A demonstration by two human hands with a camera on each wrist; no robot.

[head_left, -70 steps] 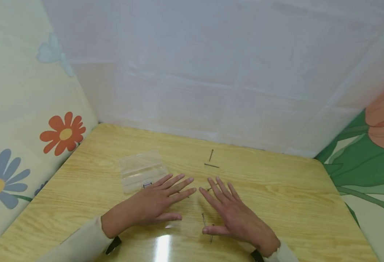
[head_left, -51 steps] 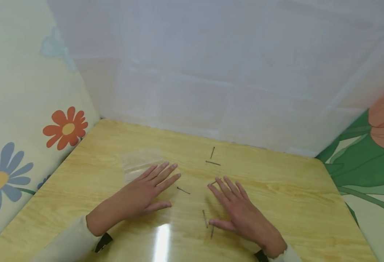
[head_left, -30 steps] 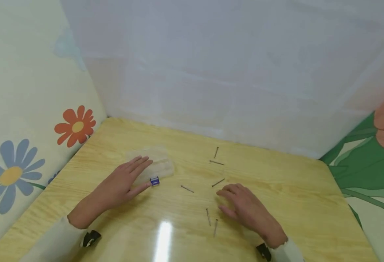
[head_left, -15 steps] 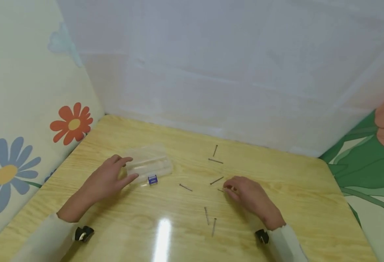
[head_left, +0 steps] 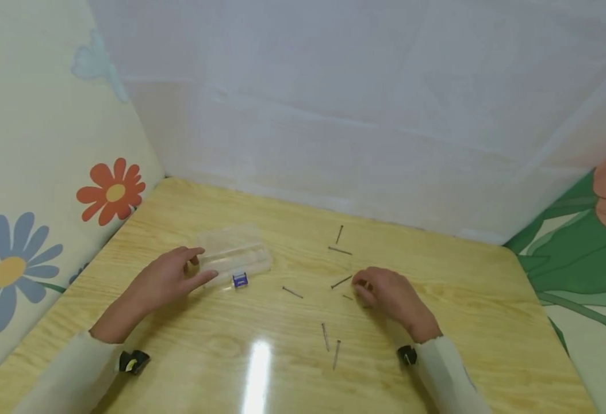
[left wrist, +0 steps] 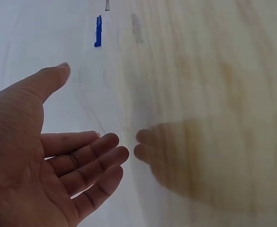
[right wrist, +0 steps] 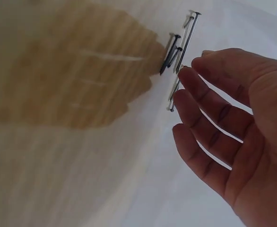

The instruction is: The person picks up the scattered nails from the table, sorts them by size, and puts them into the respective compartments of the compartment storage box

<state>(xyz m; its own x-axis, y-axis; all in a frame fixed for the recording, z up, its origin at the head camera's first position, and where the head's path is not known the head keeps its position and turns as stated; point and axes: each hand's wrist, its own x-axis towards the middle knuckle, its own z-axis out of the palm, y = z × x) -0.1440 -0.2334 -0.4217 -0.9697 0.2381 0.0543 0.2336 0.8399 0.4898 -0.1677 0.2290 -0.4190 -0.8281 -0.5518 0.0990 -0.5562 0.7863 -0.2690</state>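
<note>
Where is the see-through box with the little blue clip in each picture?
Head: the clear box lies left of the middle on the wooden table, right by the left hand.
Left wrist: a faint, blurry clear box sits above the fingers, near the top left.
Right wrist: it is not in it.
Shared landmark: the blue clip on the box's near edge, also at the top of the left wrist view.

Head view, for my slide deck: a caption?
Left hand beside clear box, right hand reaching among nails on table.
</note>
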